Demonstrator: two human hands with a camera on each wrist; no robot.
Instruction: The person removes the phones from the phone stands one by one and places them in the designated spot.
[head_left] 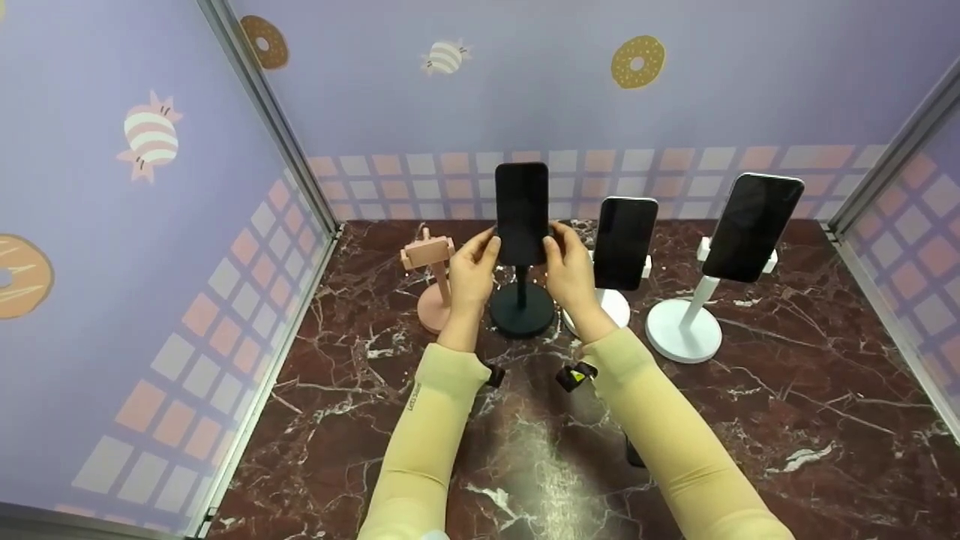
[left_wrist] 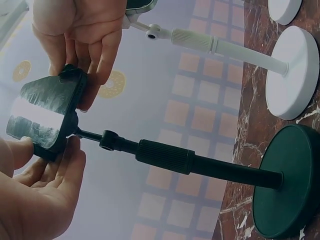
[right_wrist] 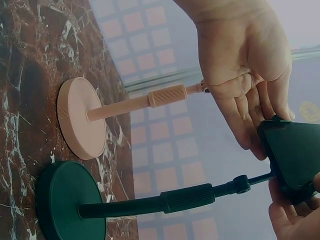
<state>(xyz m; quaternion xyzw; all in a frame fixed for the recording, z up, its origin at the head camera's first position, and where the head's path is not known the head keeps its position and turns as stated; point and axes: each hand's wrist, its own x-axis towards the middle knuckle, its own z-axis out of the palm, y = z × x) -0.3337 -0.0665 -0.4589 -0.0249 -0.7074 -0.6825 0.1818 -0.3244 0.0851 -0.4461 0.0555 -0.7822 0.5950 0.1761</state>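
A black phone (head_left: 523,202) sits upright in the holder of a dark round-based phone stand (head_left: 523,311). My left hand (head_left: 472,277) grips its left edge low down, thumb on the front and fingers behind. At the opposite edge, my right hand (head_left: 570,274) holds on in the same way. In the left wrist view, fingers of both hands reach behind the phone (left_wrist: 45,105) around the small clamp, which they partly hide. The stand's ribbed pole (right_wrist: 187,198) shows plainly in the right wrist view, its base resting on the marble-patterned table.
To the left is a pink phone stand (head_left: 427,253) with no phone in its clamp. Two white stands on the right carry a phone (head_left: 626,240) and another phone (head_left: 754,225). Part of a dark object (head_left: 634,454) shows beside my right sleeve. Patterned walls (head_left: 480,97) enclose the table.
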